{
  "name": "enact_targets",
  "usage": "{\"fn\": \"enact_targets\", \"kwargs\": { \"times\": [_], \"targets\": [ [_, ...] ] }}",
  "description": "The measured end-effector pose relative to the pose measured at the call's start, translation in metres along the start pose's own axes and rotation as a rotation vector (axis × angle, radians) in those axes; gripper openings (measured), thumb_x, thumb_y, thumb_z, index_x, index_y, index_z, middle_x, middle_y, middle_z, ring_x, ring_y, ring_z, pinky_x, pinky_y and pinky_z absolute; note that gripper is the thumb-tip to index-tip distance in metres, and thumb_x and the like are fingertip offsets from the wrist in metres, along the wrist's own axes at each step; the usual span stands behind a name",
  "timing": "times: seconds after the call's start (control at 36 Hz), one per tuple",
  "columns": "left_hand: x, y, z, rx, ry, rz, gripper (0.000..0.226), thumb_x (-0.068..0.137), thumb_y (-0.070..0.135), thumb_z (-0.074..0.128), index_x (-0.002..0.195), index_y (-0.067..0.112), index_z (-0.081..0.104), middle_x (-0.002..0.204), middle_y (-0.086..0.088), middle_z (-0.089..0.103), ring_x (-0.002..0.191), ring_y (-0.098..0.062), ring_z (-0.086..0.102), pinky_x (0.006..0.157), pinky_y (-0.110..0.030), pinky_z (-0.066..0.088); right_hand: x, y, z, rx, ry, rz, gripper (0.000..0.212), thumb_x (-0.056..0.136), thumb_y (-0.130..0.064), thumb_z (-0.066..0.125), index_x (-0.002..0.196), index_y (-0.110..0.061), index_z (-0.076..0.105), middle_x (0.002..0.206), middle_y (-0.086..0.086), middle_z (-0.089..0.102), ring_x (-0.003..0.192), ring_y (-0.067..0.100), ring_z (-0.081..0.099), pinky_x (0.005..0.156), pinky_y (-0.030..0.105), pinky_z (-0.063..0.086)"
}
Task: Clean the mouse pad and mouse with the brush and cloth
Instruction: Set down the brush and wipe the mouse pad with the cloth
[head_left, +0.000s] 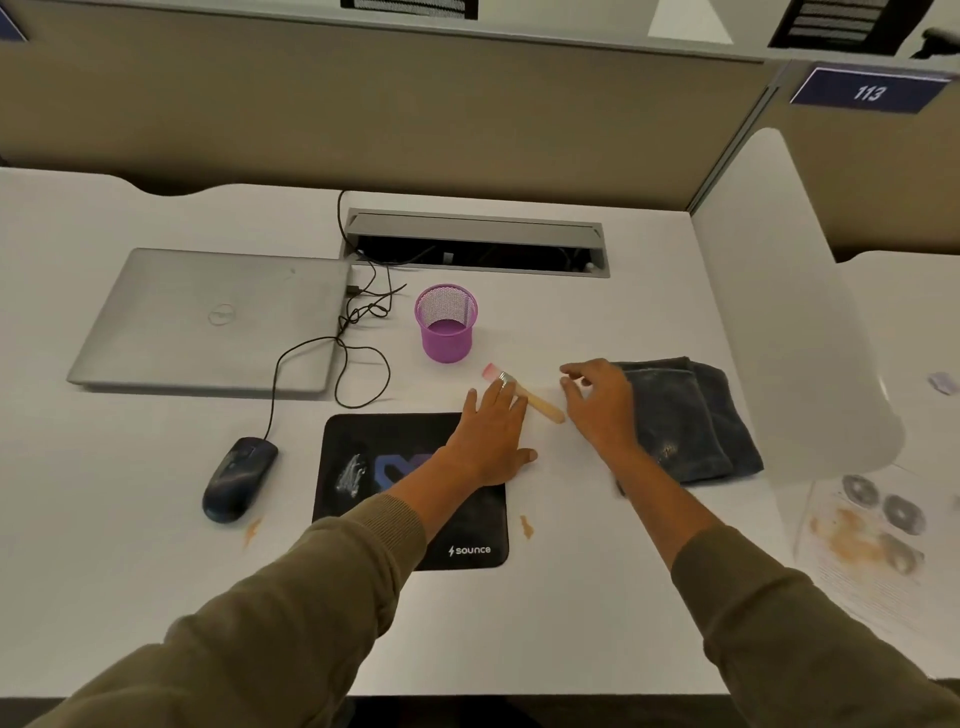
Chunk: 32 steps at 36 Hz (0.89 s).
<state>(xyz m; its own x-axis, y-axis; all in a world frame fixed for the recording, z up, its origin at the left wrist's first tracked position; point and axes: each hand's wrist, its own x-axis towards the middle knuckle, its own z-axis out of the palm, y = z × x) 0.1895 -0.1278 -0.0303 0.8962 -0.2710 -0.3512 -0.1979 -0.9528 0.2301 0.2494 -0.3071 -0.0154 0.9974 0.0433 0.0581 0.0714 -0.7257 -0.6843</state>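
So the brush (524, 394) is a small one, light wooden handle, silver metal collar, pinkish-red bristles. It lies flat on the white desk (597, 597), angled with the bristles pointing far-left and the handle end pointing near-right, just past the far right corner of the mouse pad (363, 467).

The left hand (491, 436) is flat, fingers straight, fingertips lying over the brush right around the collar, palm over the pad's far right corner. It isn't wrapped around anything. The right hand (597, 400) hovers just right of the handle end with fingers loosely spread and slightly bent, holding nothing, partly in front of the cloth (691, 415).

The pad is black with a blue logo in the middle, white lettering at the near edge, and a patch of pale grey dust on its left half. The mouse (239, 478) is dark blue-black and glossy, wired, sitting just left of the pad and not touching it. The cloth is dark grey, folded, with a few light specks, on the right side of the desk.

Couple of orange-brown smears on the desk near the pad's front corners. A closed silver laptop (208, 317) sits far left, and a purple mesh cup (447, 325) stands beyond the brush.
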Motion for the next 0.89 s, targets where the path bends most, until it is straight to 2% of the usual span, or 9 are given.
{"fn": "enact_targets", "kwargs": {
  "times": [0.17,0.25,0.33,0.44,0.53,0.61,0.72,0.81,0.89],
  "targets": [
    [-0.008,0.030,0.009,-0.218,0.115,0.048,0.073,0.103,0.046,0.064,0.162,0.014,0.034,0.171,-0.012,0.029,0.160,-0.033,0.022,0.130,-0.049,0.018,0.012,0.041,-0.050,-0.018,0.167,0.148,0.024,0.096,-0.010,0.068,0.119,-0.008,0.073,0.121,0.009,0.069,0.119,0.029,0.060,0.106,0.037,0.049],
    [-0.010,0.053,0.011,-0.344,0.107,0.042,0.067,0.104,0.040,0.065,0.160,0.015,0.040,0.167,-0.011,0.037,0.155,-0.032,0.033,0.127,-0.047,0.027,0.017,0.066,-0.072,-0.145,0.179,0.261,0.037,0.093,-0.014,0.072,0.129,-0.009,0.067,0.133,0.014,0.061,0.127,0.034,0.053,0.108,0.048,0.050],
    [-0.011,0.075,0.016,-0.404,0.067,0.060,0.065,0.106,0.037,0.062,0.162,0.016,0.037,0.169,-0.011,0.035,0.156,-0.032,0.032,0.128,-0.047,0.027,0.018,0.089,-0.089,-0.285,0.115,0.411,0.059,0.089,-0.029,0.078,0.140,-0.011,0.056,0.144,0.018,0.050,0.132,0.041,0.046,0.107,0.056,0.047],
    [-0.009,0.098,0.023,-0.414,0.022,0.063,0.070,0.108,0.038,0.059,0.167,0.019,0.027,0.175,-0.007,0.023,0.161,-0.030,0.020,0.131,-0.047,0.021,0.016,0.109,-0.103,-0.315,0.007,0.617,0.094,0.084,-0.053,0.080,0.154,-0.008,0.037,0.153,0.021,0.041,0.140,0.044,0.040,0.110,0.060,0.042],
    [-0.007,0.109,0.027,-0.402,0.001,0.068,0.074,0.108,0.039,0.059,0.168,0.018,0.022,0.177,-0.006,0.018,0.163,-0.030,0.015,0.132,-0.047,0.018,0.012,0.115,-0.106,-0.337,-0.044,0.654,0.101,0.083,-0.060,0.078,0.156,-0.008,0.032,0.155,0.020,0.039,0.142,0.043,0.038,0.112,0.062,0.038],
    [-0.005,0.115,0.030,-0.401,0.004,0.075,0.075,0.105,0.039,0.063,0.167,0.016,0.026,0.174,-0.008,0.025,0.161,-0.032,0.022,0.131,-0.047,0.020,0.011,0.117,-0.108,-0.319,-0.071,0.660,0.096,0.082,-0.061,0.079,0.153,-0.011,0.037,0.152,0.017,0.046,0.140,0.042,0.042,0.113,0.061,0.036],
    [-0.005,0.119,0.030,-0.373,0.022,0.098,0.073,0.103,0.039,0.066,0.163,0.013,0.033,0.169,-0.011,0.035,0.155,-0.035,0.033,0.128,-0.046,0.024,0.010,0.116,-0.108,-0.055,-0.086,0.717,0.076,0.079,-0.050,0.086,0.136,-0.013,0.054,0.132,0.011,0.063,0.124,0.037,0.058,0.112,0.059,0.041],
    [-0.006,0.120,0.028,-0.365,0.023,0.097,0.072,0.103,0.037,0.067,0.162,0.013,0.034,0.168,-0.011,0.036,0.154,-0.035,0.033,0.129,-0.048,0.022,0.011,0.112,-0.109,0.133,-0.079,0.731,0.054,0.079,-0.032,0.089,0.121,-0.007,0.066,0.121,0.013,0.071,0.110,0.034,0.066,0.101,0.053,0.055],
    [-0.009,0.119,0.024,-0.374,0.033,0.096,0.069,0.102,0.036,0.069,0.159,0.013,0.039,0.164,-0.011,0.041,0.150,-0.035,0.039,0.128,-0.048,0.025,0.014,0.103,-0.114,0.298,-0.124,0.781,0.034,0.076,-0.026,0.091,0.102,-0.012,0.073,0.108,0.012,0.076,0.097,0.031,0.072,0.086,0.046,0.062]
  ]
}}
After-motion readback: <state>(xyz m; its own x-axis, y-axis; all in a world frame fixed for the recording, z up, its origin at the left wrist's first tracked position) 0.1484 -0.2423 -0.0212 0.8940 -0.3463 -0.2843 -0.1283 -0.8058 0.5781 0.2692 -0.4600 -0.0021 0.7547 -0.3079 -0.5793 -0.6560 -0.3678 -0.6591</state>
